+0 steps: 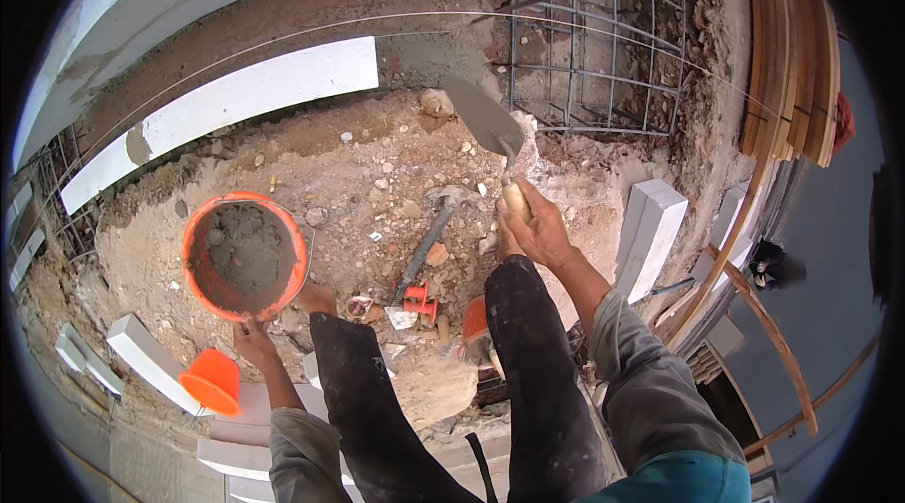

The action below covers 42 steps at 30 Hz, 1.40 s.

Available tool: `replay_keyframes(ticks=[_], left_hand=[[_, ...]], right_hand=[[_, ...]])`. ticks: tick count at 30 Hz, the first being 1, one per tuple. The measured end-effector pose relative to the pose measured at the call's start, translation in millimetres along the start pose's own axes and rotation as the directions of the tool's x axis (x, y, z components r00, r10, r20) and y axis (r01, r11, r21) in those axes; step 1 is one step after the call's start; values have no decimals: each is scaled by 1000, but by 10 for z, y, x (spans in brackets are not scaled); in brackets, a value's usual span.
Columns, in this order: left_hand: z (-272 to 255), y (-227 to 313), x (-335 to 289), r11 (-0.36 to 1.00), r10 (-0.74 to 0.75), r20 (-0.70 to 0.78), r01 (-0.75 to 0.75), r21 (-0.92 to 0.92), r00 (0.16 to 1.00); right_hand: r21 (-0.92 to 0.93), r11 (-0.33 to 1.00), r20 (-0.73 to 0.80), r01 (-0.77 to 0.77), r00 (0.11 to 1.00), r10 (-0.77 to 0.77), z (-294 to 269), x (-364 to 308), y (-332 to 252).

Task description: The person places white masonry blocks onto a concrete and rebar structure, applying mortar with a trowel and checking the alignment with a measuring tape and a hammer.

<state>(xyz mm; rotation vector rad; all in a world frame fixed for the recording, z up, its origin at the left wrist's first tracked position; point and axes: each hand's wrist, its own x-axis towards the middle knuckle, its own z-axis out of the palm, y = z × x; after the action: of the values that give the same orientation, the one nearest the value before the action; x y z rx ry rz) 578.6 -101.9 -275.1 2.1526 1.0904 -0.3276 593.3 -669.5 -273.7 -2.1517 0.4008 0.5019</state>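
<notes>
My right hand (539, 228) is closed round the wooden handle of a pointed trowel (479, 116). Its grey, mortar-smeared blade points away to the upper left, over the ground by the end of a white block course (255, 88). Lower left, the fingers of my left hand (255, 338) grip the near rim of an orange bucket (200, 288). Grey wet mortar (245, 248) partly fills this bucket, and its wire handle hangs at the right side. Between bucket and trowel, a hammer (426, 241) with a dark handle lies on the stony soil.
A string line runs above the block course. Steel rebar mesh (594, 60) fills a pit at the upper right. White blocks (650, 234) stand right; timber planks (787, 50) lie beyond. Near my feet are a red reel (420, 301) and another orange bucket (213, 380).
</notes>
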Motion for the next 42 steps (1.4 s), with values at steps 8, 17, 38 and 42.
replay_keyframes(ticks=[8,17,38,42], left_hand=[[201,278,-199,996,87,32,-88,17,996],[160,51,-229,987,147,-16,-147,-70,989],[371,598,75,988,33,-11,-35,-150,999],[557,740,78,988,-59,-79,47,-147,995]], right_hand=[[-250,837,727,487,665,-170,1293,624,-1977],[-45,912,918,408,378,-123,2704,835,-2355],[592,773,382,-228,924,-20,-20,-500,-130],[640,741,32,-204,971,239,-664,-647,763]])
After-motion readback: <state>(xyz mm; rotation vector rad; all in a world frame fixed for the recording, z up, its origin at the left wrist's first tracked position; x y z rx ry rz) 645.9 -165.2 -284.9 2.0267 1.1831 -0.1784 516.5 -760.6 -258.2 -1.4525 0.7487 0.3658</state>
